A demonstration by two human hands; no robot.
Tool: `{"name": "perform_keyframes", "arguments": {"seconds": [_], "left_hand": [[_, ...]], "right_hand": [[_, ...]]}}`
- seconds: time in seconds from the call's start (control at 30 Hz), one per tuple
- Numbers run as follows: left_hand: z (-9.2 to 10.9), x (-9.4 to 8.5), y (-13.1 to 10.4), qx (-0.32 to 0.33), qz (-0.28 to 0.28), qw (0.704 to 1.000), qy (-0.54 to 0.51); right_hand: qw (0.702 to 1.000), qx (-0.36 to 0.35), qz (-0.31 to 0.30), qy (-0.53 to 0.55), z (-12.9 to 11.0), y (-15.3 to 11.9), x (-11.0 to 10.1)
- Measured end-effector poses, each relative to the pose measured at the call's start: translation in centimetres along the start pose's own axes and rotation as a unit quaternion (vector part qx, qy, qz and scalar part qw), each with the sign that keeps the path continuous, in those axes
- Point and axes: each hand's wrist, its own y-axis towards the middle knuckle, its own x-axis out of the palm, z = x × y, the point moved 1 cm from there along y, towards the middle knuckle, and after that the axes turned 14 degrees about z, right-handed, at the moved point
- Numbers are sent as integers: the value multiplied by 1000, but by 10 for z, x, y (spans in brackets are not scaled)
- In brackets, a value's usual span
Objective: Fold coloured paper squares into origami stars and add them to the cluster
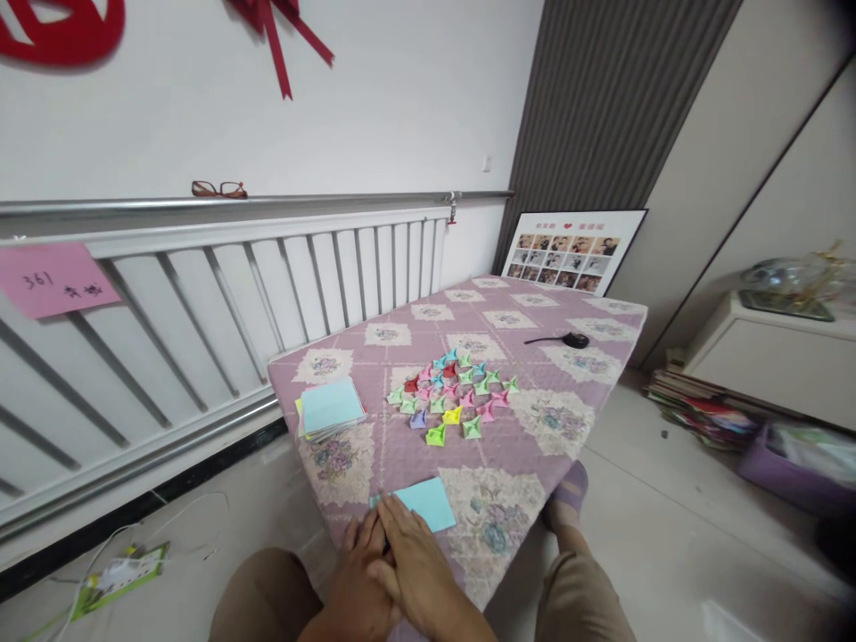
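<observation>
In the head view, pressing on the left end of a light-blue paper (pixel 433 505) with both hands, near the near end of the bench (pixel 401 455) and closer to its left edge. Laid partly over the left hand (pixel 361 563) with the right hand (pixel 421 563), fingers extended and close together, fairly flat rather than curled. Cannot tell whether anything is pinched underneath. Running roughly left to right with its long axis, the paper reaches out beyond the fingertips to the right; nearer to the right hand at that uncovered end. Beyond it, scattered over the middle of the bench, small folded paper pieces (pixel 451 415); by the left corner, a stack of paper (pixel 333 407); toward the right edge, a black thing with a strap (pixel 576 340).
</observation>
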Motion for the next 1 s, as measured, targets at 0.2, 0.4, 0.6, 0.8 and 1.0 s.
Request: {"name": "perform_keyframes", "arguments": {"seconds": [0.2,0.4,0.6,0.8,1.0], "left_hand": [[-7,7,-3,28,15,999,29],[-9,-2,-3,21,-24,999,1],[-22,-17,-13,-5,-35,999,24],[-32,-18,-20,-16,3,1000,7],[-25,-20,-19,-25,44,998,-39]], "right_hand": [[999,12,-30,-44,23,-2,-20],[991,35,-14,-126,49,-9,-34],[989,36,6,-142,52,-10,-34],[990,22,83,-112,66,-11,-30],[951,41,301,-65,65,-11,-36]]}}
